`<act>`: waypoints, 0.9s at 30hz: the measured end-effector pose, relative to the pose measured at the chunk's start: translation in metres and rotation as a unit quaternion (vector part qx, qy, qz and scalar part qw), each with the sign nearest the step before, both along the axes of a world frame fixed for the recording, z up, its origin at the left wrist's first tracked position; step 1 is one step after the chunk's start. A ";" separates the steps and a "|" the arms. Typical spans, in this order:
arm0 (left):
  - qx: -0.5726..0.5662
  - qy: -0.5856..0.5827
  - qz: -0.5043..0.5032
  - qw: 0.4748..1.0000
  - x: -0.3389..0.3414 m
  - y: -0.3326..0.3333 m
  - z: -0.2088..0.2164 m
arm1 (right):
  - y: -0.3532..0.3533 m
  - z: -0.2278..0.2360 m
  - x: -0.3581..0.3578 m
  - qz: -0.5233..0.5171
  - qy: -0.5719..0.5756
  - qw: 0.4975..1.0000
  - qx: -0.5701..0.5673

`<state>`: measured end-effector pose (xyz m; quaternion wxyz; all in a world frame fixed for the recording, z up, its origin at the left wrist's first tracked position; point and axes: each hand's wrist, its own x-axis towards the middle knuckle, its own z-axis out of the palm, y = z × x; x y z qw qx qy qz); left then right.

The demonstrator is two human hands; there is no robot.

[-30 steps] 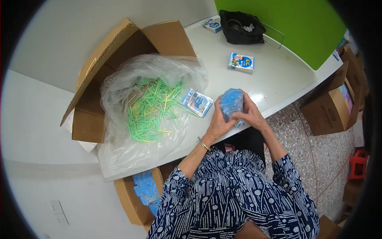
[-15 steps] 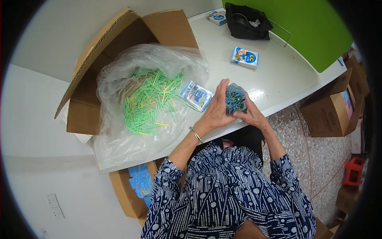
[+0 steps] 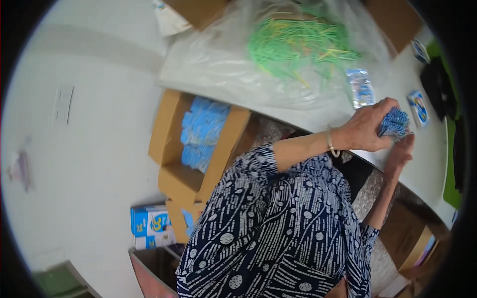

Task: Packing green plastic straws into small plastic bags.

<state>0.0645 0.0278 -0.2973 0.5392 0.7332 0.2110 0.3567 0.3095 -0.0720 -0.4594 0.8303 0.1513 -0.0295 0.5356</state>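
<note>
My left hand [image 3: 370, 126] is closed around a thick bundle of blue-and-white striped packets [image 3: 395, 123], whose crinkled edges show upward. Close against the bundle's lower right side is my right hand [image 3: 400, 155], its fingers stretched out and thumb apart. Whether they touch the bundle is hard to tell. Just beyond my left hand lies a flat blue-and-silver packet [image 3: 361, 88] at the edge of clear plastic sheeting [image 3: 208, 64]. Many thin green sticks [image 3: 298, 42], with a few yellow ones, are heaped on that plastic.
Below the table's edge on the left, an open carton [image 3: 166, 124] holds blue packets [image 3: 204, 131]. A blue-and-white box [image 3: 151, 226] stands lower down. Farther right on the white table are a small blue-and-white pack [image 3: 418, 108] and a black bag [image 3: 437, 87].
The view has swung left and down, bringing the carton of blue packets into fuller sight. My right hand's fingers have loosened from the bundle, while my left hand keeps its grip.
</note>
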 end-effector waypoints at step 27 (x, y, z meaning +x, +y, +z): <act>-0.185 0.091 0.646 0.735 -0.519 -0.094 -0.293 | 0.008 0.049 -0.052 -0.221 -0.806 0.432 -0.339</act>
